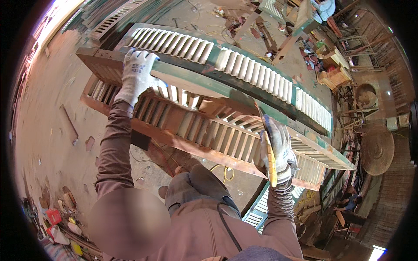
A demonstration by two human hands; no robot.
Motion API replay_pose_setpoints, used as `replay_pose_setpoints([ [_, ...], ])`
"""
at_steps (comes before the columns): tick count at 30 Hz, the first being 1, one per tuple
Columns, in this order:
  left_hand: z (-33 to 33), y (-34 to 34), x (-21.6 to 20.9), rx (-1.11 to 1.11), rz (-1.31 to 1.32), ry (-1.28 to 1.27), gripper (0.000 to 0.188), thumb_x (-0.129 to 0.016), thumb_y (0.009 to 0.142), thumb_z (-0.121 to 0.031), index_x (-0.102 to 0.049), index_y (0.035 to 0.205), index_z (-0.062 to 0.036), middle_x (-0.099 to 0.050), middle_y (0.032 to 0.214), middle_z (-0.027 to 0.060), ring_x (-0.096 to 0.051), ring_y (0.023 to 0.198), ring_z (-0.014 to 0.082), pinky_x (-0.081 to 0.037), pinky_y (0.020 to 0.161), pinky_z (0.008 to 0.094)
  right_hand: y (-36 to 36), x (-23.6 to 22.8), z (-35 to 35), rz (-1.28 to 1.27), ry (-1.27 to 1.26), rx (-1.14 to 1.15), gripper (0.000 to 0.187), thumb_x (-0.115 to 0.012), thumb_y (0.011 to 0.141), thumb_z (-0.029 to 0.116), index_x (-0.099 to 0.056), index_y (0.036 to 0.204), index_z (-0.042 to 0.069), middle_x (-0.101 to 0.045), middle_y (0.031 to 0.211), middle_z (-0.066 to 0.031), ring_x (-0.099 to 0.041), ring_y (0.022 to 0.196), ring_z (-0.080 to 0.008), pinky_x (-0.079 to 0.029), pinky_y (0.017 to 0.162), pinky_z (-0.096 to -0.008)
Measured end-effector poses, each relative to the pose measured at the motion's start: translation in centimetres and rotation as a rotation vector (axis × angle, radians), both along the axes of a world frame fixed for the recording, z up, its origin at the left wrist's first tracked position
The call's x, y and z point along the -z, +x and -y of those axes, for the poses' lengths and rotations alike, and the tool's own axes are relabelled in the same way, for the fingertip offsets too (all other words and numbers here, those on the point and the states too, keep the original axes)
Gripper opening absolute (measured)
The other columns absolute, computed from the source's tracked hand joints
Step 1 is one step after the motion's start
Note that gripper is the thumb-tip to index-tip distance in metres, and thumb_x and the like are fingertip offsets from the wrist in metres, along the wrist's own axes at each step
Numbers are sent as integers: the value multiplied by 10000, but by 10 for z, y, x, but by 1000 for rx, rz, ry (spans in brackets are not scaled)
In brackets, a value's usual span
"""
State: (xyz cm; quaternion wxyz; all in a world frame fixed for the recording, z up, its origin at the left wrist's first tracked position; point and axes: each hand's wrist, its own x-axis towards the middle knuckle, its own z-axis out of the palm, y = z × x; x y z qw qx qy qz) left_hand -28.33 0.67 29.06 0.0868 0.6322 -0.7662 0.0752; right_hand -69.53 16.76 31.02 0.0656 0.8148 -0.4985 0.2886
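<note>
My left hand (137, 75), in a white and grey work glove, is wrapped over the upper edge of a louvered wooden shutter (191, 79) near its left end. The shutter stands on its long side, with worn green paint on that edge. At its right part, my gloved right hand (282, 145) is closed around a hand tool with a yellow handle (271, 163). A thin dark blade rises from the handle against the shutter's edge; its exact kind is unclear. Reddish-brown louvers (191, 124) show on the near side.
Another shutter with pale slats (257, 71) lies just behind. Below right is a green and white slatted panel (261, 206). A yellow cord (227, 173) and wood scraps (69, 124) lie on the dirt floor. Two other people are at far right, one near the top (324, 9).
</note>
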Motion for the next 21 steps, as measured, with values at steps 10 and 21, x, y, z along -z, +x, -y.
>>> replay_pose_setpoints([
  [10, 6, 7, 6, 18, -55, -47, 774, -925, 476, -503, -657, 1121, -171, -625, 1065, 63, -559, 1133, 269, -313, 1141, 483, 71, -20, 49, -335, -25, -192, 476, -700, 811, 150, -633, 1272, 52, -650, 1284, -114, -619, 1142, -291, -489, 913, -432],
  [21, 8, 24, 17, 118, -36, -63, 953, -735, 580, -729, -593, 1331, -162, -591, 1219, 70, -513, 1234, 277, -231, 1188, 522, 53, -11, 18, -242, -30, 83, 412, -764, 745, 107, -664, 1144, 84, -693, 1185, -81, -661, 1064, -284, -506, 891, -436],
])
